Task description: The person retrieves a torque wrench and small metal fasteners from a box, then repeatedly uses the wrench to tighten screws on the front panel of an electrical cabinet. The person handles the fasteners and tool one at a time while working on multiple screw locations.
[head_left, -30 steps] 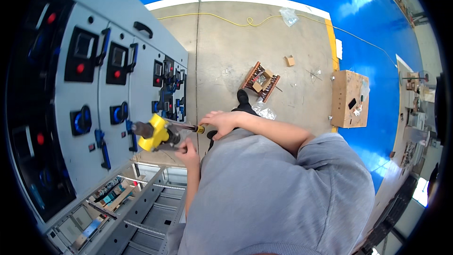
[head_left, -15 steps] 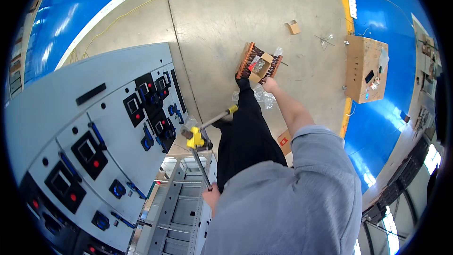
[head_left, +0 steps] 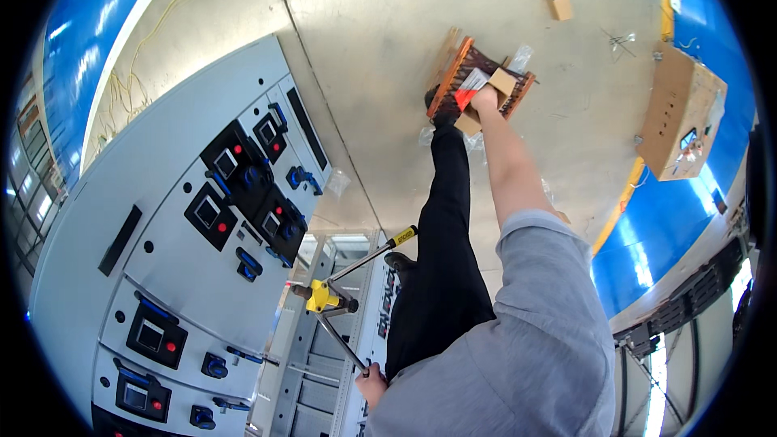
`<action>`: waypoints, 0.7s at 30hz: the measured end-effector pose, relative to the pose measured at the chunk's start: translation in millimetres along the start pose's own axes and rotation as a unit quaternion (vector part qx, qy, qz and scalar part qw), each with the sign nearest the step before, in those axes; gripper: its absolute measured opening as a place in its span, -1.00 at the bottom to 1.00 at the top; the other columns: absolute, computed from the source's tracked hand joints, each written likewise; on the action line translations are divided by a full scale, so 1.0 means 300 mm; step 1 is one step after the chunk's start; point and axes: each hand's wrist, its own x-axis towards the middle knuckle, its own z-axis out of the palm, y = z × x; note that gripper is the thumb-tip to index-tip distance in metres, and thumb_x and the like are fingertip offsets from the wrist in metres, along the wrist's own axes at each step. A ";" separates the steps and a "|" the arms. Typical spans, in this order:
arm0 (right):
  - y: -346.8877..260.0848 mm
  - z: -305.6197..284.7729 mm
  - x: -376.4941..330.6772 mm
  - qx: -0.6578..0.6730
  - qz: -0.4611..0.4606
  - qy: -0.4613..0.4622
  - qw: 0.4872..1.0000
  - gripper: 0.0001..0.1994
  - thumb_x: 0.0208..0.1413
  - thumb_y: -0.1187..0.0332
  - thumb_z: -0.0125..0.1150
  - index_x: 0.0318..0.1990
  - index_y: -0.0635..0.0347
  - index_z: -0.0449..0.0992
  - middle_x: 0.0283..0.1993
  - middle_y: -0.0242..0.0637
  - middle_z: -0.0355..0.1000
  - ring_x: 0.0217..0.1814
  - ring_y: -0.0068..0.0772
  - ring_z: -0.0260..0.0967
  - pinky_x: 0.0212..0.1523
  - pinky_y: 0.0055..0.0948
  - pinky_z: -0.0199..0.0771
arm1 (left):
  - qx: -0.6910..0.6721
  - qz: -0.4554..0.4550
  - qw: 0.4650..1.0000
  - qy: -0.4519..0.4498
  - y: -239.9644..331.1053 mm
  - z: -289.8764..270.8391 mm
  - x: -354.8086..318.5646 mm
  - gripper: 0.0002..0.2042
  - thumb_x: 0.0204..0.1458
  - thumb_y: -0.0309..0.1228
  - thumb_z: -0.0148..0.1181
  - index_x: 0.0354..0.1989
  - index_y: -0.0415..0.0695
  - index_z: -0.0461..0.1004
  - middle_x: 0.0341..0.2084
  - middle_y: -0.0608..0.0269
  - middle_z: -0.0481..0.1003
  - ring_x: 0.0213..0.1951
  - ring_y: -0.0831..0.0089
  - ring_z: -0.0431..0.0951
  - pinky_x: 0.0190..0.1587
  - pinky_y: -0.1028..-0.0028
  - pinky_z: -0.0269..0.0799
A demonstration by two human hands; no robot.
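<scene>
"Yellow-headed tool [head_left: 324, 297]: stage?"
"Held. Reach into open carton [head_left: 503, 81] made, apparently unfinished: nothing seen lifted clear."
"Position?"
"Left hand [head_left: 373, 384] closed around the end of one handle [head_left: 343, 343], yellow head beyond; second handle free. Right hand [head_left: 486, 99], well apart, in carton; fingers hidden, grip not determinable. Carton towards near edge of orange-edged rack [head_left: 450, 78], well away from tool."
</scene>
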 end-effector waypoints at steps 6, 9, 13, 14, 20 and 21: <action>-0.068 0.005 -0.051 -0.006 -0.027 -0.043 0.999 -0.73 0.28 0.36 0.00 -0.08 0.32 0.58 0.05 0.17 0.55 0.15 0.17 0.51 0.14 -0.01 0.53 | 0.057 -0.009 0.998 -0.007 0.020 -0.004 -0.068 -0.68 0.07 -0.37 0.24 -0.70 -0.22 0.43 -0.79 0.35 0.32 -0.72 0.56 0.26 -0.62 0.41 0.10; -0.089 -0.059 -0.084 0.002 0.010 -0.064 0.998 -0.75 0.23 0.39 0.06 -0.11 0.33 0.62 0.04 0.23 0.54 0.16 0.17 0.52 0.16 -0.03 0.52 | 0.031 -0.031 0.999 -0.005 0.039 -0.004 -0.055 -0.67 0.07 -0.37 0.27 -0.71 -0.21 0.42 -0.78 0.36 0.33 -0.69 0.58 0.26 -0.60 0.39 0.12; -0.098 -0.138 -0.136 0.062 0.066 -0.060 0.994 -0.73 0.16 0.40 0.17 -0.06 0.36 0.62 0.02 0.24 0.56 0.13 0.19 0.53 0.15 -0.05 0.54 | 0.073 0.025 0.996 -0.036 0.038 -0.009 -0.078 -0.65 0.07 -0.35 0.30 -0.70 -0.26 0.44 -0.77 0.32 0.34 -0.68 0.54 0.29 -0.59 0.36 0.18; -0.083 -0.138 -0.135 0.076 0.075 -0.059 0.993 -0.72 0.16 0.36 0.19 -0.07 0.39 0.61 0.00 0.25 0.56 0.13 0.22 0.52 0.15 -0.06 0.54 | 0.079 0.036 0.996 -0.036 0.035 -0.013 -0.068 -0.65 0.07 -0.34 0.30 -0.69 -0.27 0.45 -0.77 0.32 0.34 -0.68 0.54 0.29 -0.59 0.36 0.18; 0.081 -0.120 -0.028 0.342 0.160 -0.155 0.913 -0.67 0.34 0.23 0.17 0.00 0.36 0.59 -0.20 0.03 0.65 -0.30 -0.14 0.68 -0.28 -0.25 0.71 | 0.097 0.116 0.986 -0.069 0.020 -0.059 0.086 -0.67 0.07 -0.32 0.31 -0.63 -0.30 0.50 -0.76 0.31 0.36 -0.65 0.56 0.31 -0.56 0.35 0.18; 0.067 -0.145 -0.054 0.361 0.160 -0.178 0.901 -0.68 0.36 0.24 0.15 0.01 0.36 0.58 -0.23 0.00 0.66 -0.36 -0.19 0.66 -0.35 -0.27 0.70 | 0.111 0.124 0.984 -0.066 -0.020 -0.053 0.098 -0.69 0.07 -0.32 0.30 -0.61 -0.30 0.51 -0.75 0.29 0.38 -0.66 0.54 0.34 -0.56 0.35 0.22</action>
